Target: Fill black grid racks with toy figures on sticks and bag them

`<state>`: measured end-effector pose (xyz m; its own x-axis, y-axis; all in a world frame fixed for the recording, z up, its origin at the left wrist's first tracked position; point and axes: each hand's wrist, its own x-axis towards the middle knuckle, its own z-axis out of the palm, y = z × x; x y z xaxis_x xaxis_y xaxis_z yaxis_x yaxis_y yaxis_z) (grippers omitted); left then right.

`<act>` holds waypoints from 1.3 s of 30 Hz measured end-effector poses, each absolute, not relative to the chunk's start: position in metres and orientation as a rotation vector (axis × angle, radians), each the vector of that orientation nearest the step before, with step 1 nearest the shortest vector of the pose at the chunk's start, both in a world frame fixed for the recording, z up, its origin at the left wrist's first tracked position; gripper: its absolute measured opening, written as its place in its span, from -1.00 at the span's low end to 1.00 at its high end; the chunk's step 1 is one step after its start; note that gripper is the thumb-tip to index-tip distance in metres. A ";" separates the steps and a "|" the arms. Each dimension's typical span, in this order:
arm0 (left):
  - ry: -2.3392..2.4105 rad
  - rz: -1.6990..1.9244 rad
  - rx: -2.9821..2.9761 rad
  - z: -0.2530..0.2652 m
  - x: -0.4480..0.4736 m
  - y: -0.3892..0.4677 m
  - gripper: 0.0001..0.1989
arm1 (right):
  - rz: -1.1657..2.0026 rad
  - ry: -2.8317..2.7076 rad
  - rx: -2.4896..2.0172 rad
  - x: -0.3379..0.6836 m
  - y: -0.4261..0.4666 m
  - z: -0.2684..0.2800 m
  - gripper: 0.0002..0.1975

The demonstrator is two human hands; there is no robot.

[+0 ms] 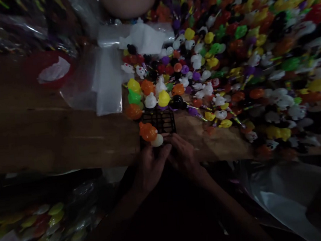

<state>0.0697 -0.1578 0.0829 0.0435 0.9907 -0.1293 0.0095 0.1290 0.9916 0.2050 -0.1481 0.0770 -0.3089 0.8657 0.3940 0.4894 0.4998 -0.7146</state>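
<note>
My left hand (151,166) is closed at the table edge, thumb pointing toward my right hand. Just above its fingers are an orange figure-shaped plastic top (148,131) and a round white top (157,140); the dark does not show whether they sit in my grip or in the rack. My right hand (184,153) is closed beside them, fingertips close to the white top; what it pinches is hidden. In front of both hands lies a black grid rack (164,121). Colourful tops, among them a yellow one (163,98) and a green one (133,96), crowd its far end.
Many toy-topped sticks (221,99) cover the right of the wooden table (66,141). Clear plastic bags (108,87) lie at centre-left, near a red bowl (49,84). A bag of colourful pieces (38,234) is below left. Another person's arm or leg (130,2) shows at the top.
</note>
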 end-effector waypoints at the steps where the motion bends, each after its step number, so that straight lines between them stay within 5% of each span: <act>1: 1.188 1.063 1.091 0.084 0.072 -0.154 -0.67 | 0.630 -1.971 -1.113 0.207 -0.149 0.078 -0.77; 6: 1.135 1.139 1.147 0.086 0.070 -0.147 -0.74 | 0.564 -2.011 -1.310 0.252 -0.150 0.081 -0.84; 17: 1.241 1.034 1.342 0.072 0.111 -0.153 -0.80 | -0.340 -1.729 -2.158 0.380 -0.115 0.100 -0.72; 27: 1.128 0.821 1.419 0.069 0.137 -0.144 -0.71 | -0.155 -1.836 -2.285 0.402 -0.091 0.087 -0.73; 39: 1.251 1.092 1.930 0.056 0.060 -0.155 -0.72 | -0.020 -1.727 -2.522 0.392 -0.051 0.107 -0.82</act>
<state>0.0599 -0.1547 0.0562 0.2223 0.9214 0.3189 0.4403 -0.3867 0.8103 0.3920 -0.0506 0.1075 0.3625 0.9301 0.0589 0.9313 -0.3589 -0.0626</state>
